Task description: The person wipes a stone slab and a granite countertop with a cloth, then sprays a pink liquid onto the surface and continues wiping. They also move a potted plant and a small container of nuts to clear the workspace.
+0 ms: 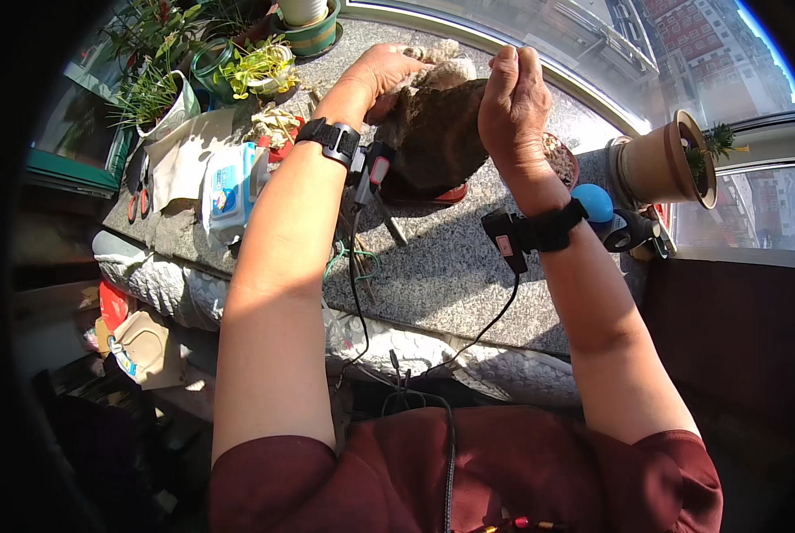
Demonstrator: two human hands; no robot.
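Note:
A dark brown, rough-sided clump (440,136), which looks like a soil root ball, sits tilted between my two hands. Pale fuzzy lumps (454,70), resembling a woolly cactus, show at its far end. My left hand (390,65) reaches around the far left, fingers against the pale lumps. Along the clump's right side lies my right hand (518,100), fingers bent and their tips hidden. Part of a red dish (452,194) shows beneath the clump's near edge; whether the two touch cannot be made out.
Potted plants (264,73) crowd the back left. Nearer lie red-handled scissors (138,193) and a wipes packet (227,190). A dish of pebbles (560,160), a blue ball-shaped object (594,202) and a tipped flowerpot (664,163) are at right, beside the window. Cables hang from both wrist straps.

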